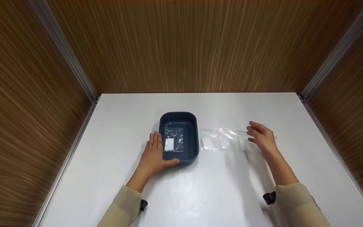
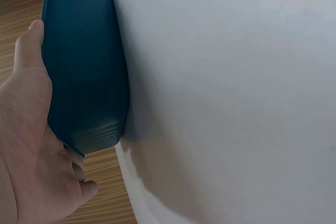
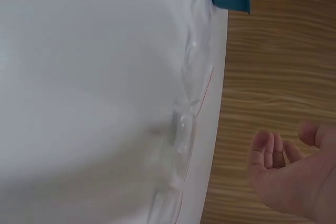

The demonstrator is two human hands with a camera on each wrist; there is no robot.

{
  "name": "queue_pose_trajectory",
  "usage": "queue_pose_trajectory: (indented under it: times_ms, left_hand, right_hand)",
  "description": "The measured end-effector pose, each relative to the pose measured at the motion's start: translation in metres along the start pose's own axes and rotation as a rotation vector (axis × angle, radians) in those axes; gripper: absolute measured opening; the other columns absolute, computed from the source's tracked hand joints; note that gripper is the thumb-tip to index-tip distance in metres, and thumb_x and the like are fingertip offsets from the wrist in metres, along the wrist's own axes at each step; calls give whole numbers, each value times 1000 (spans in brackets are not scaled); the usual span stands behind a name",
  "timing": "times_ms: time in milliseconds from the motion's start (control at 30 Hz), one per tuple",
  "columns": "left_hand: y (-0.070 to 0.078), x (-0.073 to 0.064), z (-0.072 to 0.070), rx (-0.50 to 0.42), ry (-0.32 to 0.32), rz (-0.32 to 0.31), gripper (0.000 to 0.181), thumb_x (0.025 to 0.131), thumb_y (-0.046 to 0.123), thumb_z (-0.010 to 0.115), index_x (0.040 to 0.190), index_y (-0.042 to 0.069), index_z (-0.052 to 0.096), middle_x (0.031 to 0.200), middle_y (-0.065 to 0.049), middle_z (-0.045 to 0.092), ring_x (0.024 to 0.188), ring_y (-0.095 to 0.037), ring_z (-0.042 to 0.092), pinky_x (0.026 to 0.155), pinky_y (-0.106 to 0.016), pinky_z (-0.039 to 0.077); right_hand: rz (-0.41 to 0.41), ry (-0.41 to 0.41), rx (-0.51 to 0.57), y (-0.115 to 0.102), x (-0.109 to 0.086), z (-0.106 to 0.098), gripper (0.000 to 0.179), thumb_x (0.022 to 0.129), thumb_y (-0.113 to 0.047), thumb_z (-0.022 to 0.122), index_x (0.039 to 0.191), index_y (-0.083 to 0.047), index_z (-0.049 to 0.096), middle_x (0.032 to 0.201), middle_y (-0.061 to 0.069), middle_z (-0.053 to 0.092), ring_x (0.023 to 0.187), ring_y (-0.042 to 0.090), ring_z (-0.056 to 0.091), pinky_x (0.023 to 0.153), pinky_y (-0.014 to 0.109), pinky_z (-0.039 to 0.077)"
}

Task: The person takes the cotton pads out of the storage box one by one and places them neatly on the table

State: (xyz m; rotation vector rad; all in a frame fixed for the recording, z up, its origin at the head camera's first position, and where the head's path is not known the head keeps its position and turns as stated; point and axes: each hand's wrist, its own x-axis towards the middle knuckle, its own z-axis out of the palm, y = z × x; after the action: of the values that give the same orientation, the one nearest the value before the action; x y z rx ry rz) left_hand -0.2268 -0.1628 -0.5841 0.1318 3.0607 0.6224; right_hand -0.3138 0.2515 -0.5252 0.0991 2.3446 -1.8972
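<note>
A dark blue plastic bin (image 1: 194, 148) stands on the white table, with a clear zip bag (image 1: 178, 135) holding a white piece flat inside it. My left hand (image 1: 153, 157) rests against the bin's left side, fingers straight along the wall and thumb at the near rim. To the bin's right lies a row of clear zip bags (image 1: 210, 140) with white pieces inside and thin red lines at their tops. Over the right end of that row hovers my right hand (image 1: 263, 138), fingers loosely bent. Nothing shows between those fingers in the right wrist view.
Wood-grain panels (image 1: 181, 47) wall in the white table (image 1: 181, 195) at the back and both sides. Metal strips (image 1: 71, 60) run up the corners. A small black device (image 1: 269, 198) sits at each sleeve cuff.
</note>
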Motion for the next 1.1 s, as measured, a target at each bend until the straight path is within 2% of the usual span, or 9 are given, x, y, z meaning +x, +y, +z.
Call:
queue_pose_trajectory:
  times_ms: [233, 367, 467, 567, 667, 767, 933, 1100]
  left_hand:
    - [-1, 0, 0, -4, -2, -5, 138, 69, 82, 66, 157, -4, 4, 165, -24, -2, 154, -36, -5, 124, -48, 11]
    - [-1, 0, 0, -15, -1, -9, 137, 70, 79, 69, 158, -5, 4, 166, -23, -2, 154, -35, -6, 124, -49, 11]
    - [-1, 1, 1, -13, -9, -12, 139, 69, 82, 66, 158, -4, 3, 166, -23, -3, 154, -35, -7, 124, -48, 11]
    - [-1, 2, 1, -9, -12, -14, 140, 68, 83, 65, 158, -3, 2, 166, -22, -4, 154, -34, -7, 124, -47, 10]
    - [-1, 2, 1, -8, -17, -20, 140, 68, 83, 65, 158, -3, 1, 166, -22, -4, 154, -34, -8, 124, -47, 9]
    - [0, 2, -1, -10, -15, -15, 140, 68, 84, 65, 158, -3, 2, 166, -23, -3, 154, -34, -7, 124, -47, 10]
    - [0, 7, -4, 2, 3, 2, 140, 68, 85, 64, 158, -4, 3, 166, -24, -2, 154, -35, -6, 124, -47, 11]
    - [-1, 9, -3, 9, 4, 3, 141, 68, 86, 62, 158, -4, 2, 166, -23, -2, 154, -35, -6, 124, -48, 12]
  right_hand:
    - [-12, -46, 57, -9, 6, 33, 50, 101, -11, 54, 149, 0, 43, 136, 19, 53, 112, 17, 60, 98, 34, 53]
    - [-21, -76, 73, -15, 8, 51, 48, 101, -9, 54, 147, 0, 44, 134, 18, 54, 105, 11, 61, 97, 35, 53]
    - [-31, -105, 92, -23, 6, 64, 47, 101, -6, 53, 147, 2, 44, 131, 19, 56, 103, 11, 62, 96, 34, 54]
    - [-42, -128, 101, -28, 7, 77, 46, 100, -4, 53, 145, 2, 46, 128, 17, 58, 106, 18, 62, 95, 35, 55]
    - [-50, -141, 111, -28, 9, 89, 44, 100, -3, 52, 144, 1, 48, 126, 17, 59, 108, 21, 62, 98, 40, 53]
    - [-38, -155, 119, -33, 7, 100, 44, 100, -3, 53, 144, -1, 49, 124, 14, 60, 107, 21, 62, 99, 41, 53]
    - [-41, -166, 144, -41, 7, 120, 44, 99, -3, 55, 143, -1, 51, 126, 16, 61, 110, 25, 63, 97, 39, 54]
    - [-46, -187, 198, -43, 7, 137, 44, 97, -1, 56, 141, 2, 51, 125, 20, 62, 104, 22, 65, 97, 42, 54]
